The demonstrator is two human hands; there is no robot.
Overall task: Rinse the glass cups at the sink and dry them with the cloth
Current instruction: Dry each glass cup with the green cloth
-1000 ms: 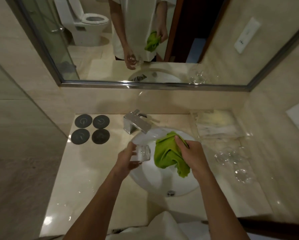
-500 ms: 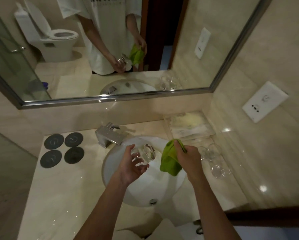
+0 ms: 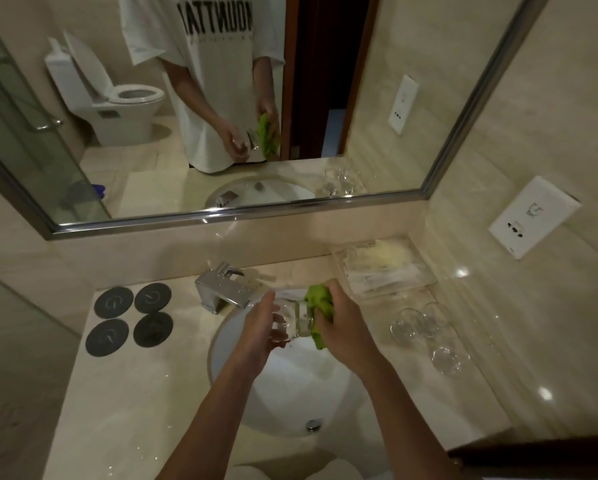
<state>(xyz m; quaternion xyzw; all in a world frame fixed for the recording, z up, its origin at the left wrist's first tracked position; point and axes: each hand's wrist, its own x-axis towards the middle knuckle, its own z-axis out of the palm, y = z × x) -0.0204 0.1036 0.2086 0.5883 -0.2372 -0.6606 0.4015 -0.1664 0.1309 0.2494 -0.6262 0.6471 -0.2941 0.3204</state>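
Over the white sink [image 3: 273, 396], my left hand [image 3: 261, 329] grips a clear glass cup [image 3: 296, 322] lying on its side, its mouth turned right. My right hand [image 3: 342, 327] holds a bunched green cloth [image 3: 320, 303] pressed against the cup's mouth. Three more glass cups [image 3: 425, 332] stand on the counter to the right of the sink.
A chrome faucet [image 3: 223, 289] stands behind the sink. Several dark round coasters [image 3: 129, 318] lie on the left of the counter. A clear tray [image 3: 382, 268] of packets sits back right. A wall socket [image 3: 533, 216] is on the right, a mirror [image 3: 221, 98] above.
My hands have come together: the green cloth now touches the cup's mouth, where before there was a gap. The camera view tilted up and shifted right.
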